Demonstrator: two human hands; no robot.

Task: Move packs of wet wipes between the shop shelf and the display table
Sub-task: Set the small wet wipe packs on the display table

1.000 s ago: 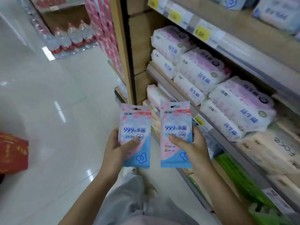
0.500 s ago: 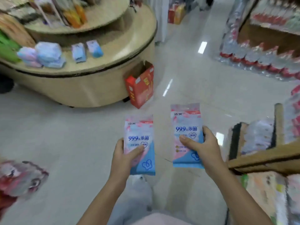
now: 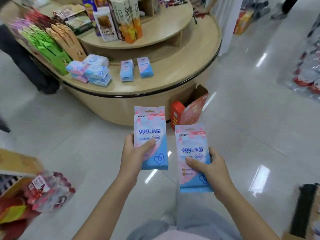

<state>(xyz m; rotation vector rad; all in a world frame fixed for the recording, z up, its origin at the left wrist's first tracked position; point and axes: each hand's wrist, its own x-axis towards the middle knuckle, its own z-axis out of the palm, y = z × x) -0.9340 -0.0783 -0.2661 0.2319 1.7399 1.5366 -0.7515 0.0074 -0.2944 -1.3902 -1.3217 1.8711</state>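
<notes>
My left hand [image 3: 133, 156] grips a pink-and-blue pack of wet wipes [image 3: 150, 125] upright over the floor. My right hand [image 3: 210, 168] grips a second, matching pack [image 3: 191, 141], a little lower and to the right. Ahead stands the round wooden display table [image 3: 173, 80]. On its lower tier two more packs [image 3: 127, 71] [image 3: 145, 67] stand side by side, and a heap of wipe packs [image 3: 91, 71] lies to their left. Both hands are about a step short of the table's edge.
A red open carton [image 3: 187, 111] sits on the floor against the table's base. Snack boxes [image 3: 119, 19] and green packets [image 3: 46, 45] fill the table's upper tier and left side. Another person's dark trouser legs [image 3: 26, 59] stand at the left. Bagged goods [image 3: 46, 189] lie at lower left.
My view has swung from the shop shelf round to the display table, which is now nearer and centred. Both hands still hold their packs; the right one has dropped lower.
</notes>
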